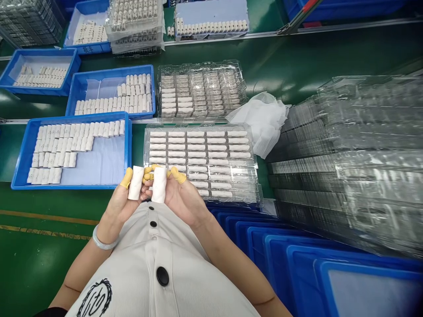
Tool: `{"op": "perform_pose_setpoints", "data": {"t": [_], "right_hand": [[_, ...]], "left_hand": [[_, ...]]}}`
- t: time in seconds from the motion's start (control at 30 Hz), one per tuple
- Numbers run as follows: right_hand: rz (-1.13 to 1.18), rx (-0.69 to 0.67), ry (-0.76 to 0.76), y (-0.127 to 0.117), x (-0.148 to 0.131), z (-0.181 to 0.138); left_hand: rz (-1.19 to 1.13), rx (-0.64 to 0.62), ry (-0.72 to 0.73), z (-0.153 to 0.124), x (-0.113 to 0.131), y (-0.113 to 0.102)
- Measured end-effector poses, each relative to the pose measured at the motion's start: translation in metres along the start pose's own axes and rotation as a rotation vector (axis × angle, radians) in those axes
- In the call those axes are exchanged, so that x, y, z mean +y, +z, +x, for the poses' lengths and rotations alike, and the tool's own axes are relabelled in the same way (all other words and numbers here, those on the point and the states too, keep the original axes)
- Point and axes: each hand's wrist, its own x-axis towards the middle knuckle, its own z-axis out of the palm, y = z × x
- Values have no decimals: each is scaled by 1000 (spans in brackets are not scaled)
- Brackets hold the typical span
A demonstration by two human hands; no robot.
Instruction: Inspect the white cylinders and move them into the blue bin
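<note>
My left hand (124, 193) grips a white cylindrical piece (135, 183) between a thumb and fingers that wear yellow finger cots. A second white cylindrical piece (159, 185), with a wavy outline, is pinched in my right hand (180, 189), which also has yellow cots. Both pieces stand nearly upright, side by side and slightly apart, in front of my body. Behind them lies a clear plastic tray (244, 176) with rows of white pieces in its slots. To the left, a blue bin (20, 167) holds rows of similar white pieces on a pale liner.
More blue bins (71, 94) with white pieces sit behind. A filled clear tray (201, 90) lies at the back, beside crumpled white sheeting (262, 119). Tall stacks of clear trays (363, 154) stand on the right, above nested blue bins (297, 251).
</note>
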Motion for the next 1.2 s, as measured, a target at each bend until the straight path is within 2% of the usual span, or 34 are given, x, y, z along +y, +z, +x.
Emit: {"op": "perform_pose_setpoints", "data": {"t": [0.17,0.37,0.6,0.83,1.03,1.2], "right_hand": [[-18,11,-30,-1,0,0],[-63,38,-79,-1,1,-1],[-127,56,-47,-4,3,-5],[-53,14,-34,-4,1,-5],[-27,46,-23,-2,-2,-7],[-30,50,-57,-5,0,-7]], "left_hand": [[-5,17,42,2,-2,-1],[92,122,45,3,-3,-5],[-2,11,4,6,-6,-6],[16,30,-64,4,-3,-3],[-22,43,-24,3,-4,-3],[95,101,75,-1,-7,-2]]}}
